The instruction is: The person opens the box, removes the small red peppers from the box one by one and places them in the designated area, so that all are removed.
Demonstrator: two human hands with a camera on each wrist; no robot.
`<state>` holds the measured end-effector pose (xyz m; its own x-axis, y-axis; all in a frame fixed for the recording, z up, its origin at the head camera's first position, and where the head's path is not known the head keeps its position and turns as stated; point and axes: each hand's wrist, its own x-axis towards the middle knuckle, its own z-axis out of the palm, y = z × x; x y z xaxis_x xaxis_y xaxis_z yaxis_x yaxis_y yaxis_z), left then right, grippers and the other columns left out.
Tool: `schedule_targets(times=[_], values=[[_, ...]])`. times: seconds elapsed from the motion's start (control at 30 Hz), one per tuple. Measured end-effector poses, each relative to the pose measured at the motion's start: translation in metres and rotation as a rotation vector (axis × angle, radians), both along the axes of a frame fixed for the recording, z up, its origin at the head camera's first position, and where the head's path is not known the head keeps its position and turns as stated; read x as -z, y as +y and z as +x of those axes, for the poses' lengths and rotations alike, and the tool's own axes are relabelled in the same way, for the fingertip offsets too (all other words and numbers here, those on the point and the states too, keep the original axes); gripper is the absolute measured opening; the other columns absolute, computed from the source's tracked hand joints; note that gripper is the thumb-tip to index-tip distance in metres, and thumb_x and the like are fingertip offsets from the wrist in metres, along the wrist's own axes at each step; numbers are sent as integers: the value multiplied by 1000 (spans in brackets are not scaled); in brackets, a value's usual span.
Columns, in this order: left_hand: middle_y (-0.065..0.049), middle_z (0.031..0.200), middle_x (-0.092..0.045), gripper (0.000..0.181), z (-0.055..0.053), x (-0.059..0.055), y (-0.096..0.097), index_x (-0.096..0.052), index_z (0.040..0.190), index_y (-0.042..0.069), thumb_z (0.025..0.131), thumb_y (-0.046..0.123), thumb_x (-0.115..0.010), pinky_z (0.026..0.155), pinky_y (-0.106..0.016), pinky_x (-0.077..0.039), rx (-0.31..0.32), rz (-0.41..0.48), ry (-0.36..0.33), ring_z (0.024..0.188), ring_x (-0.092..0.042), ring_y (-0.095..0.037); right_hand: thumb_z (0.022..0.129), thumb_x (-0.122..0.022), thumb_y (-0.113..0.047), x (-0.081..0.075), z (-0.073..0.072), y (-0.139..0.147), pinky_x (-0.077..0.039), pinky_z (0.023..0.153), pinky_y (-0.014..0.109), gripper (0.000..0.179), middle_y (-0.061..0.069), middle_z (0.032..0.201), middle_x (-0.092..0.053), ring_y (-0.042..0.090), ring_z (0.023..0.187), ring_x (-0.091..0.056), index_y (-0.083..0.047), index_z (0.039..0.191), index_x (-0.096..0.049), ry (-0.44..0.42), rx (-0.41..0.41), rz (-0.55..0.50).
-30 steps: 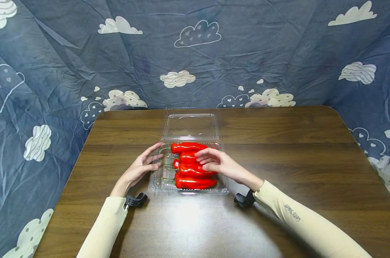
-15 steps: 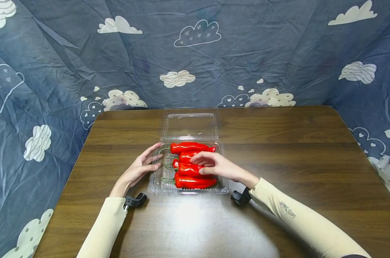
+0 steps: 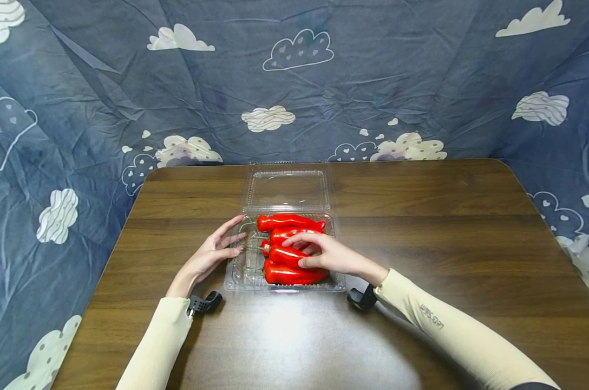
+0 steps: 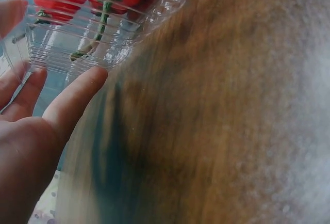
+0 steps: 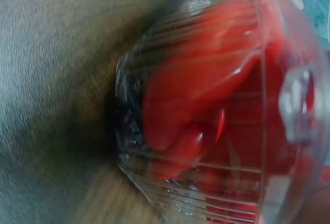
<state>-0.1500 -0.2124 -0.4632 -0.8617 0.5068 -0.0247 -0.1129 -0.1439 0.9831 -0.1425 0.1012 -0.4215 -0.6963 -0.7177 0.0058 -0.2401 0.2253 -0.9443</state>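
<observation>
Several long red peppers with green stems lie side by side in a clear plastic clamshell container [image 3: 340, 283], stems to the left. My right hand [image 3: 340, 255] reaches over from the right, its thumb and fingers curled about one red pepper [image 3: 282, 255] near the middle of the row. My left hand [image 3: 204, 262] stays at the container's left side with fingers spread and fairly straight. In the left wrist view, a fingertip of the left hand [image 4: 38, 136] touches the ribbed plastic wall. Seen from the right wrist, blurred peppers [image 5: 196, 84] show through the plastic; the right hand is mostly hidden.
The container's clear lid [image 3: 287, 189] is folded back, flat on the wooden table [image 3: 421, 233] towards its far edge. Behind the table hangs a blue cloth [image 3: 397, 70] with white clouds. Dark straps [image 3: 207, 301] sit at both wrists.
My right hand has moved slightly left and down over the peppers, its fingers closing about one. The pepper at the back shows its tip uncovered. My left hand has kept its place.
</observation>
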Motion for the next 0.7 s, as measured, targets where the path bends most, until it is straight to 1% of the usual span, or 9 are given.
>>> schedule_targets(times=[0.17, 0.3, 0.4, 0.53, 0.7], values=[[-11, 158, -10, 75, -1, 1, 0, -17, 152, 3, 86, -19, -46, 101, -33, -42, 2, -2, 1, 138, -20, -44, 86, -64, 1, -2, 2, 2, -46, 94, 40, 42, 14, 125, -55, 28, 109, -55, -1, 127, -55, -51, 37, -52], [-11, 158, -10, 75, -1, 1, 0, -16, 152, 3, 86, -19, -45, 101, -34, -41, 2, -6, 0, 138, -20, -43, 86, -64, -1, -6, 3, 7, -47, 90, 38, 45, 14, 124, -53, 29, 107, -54, -5, 130, -53, -117, 85, -85], [-11, 158, -9, 75, -1, 0, 0, -16, 152, 3, 87, -19, -45, 101, -34, -41, 2, -9, -1, 138, -20, -43, 87, -62, -1, -7, 3, 11, -50, 86, 34, 47, 15, 124, -51, 30, 107, -53, -6, 132, -51, -171, 125, -109], [-11, 158, -9, 76, 1, -1, 1, -16, 152, 3, 86, -19, -46, 101, -34, -42, -1, -9, -7, 137, -20, -43, 86, -61, 0, -9, 2, 15, -51, 83, 30, 49, 17, 124, -49, 30, 106, -54, -5, 133, -49, -213, 176, -159], [-12, 158, -9, 76, 2, -2, 2, -15, 152, 2, 86, -20, -45, 100, -33, -42, 2, 3, -11, 137, -19, -44, 84, -59, 4, -9, 2, 21, -52, 80, 30, 51, 22, 121, -51, 27, 101, -58, -3, 134, -46, -261, 218, -248]])
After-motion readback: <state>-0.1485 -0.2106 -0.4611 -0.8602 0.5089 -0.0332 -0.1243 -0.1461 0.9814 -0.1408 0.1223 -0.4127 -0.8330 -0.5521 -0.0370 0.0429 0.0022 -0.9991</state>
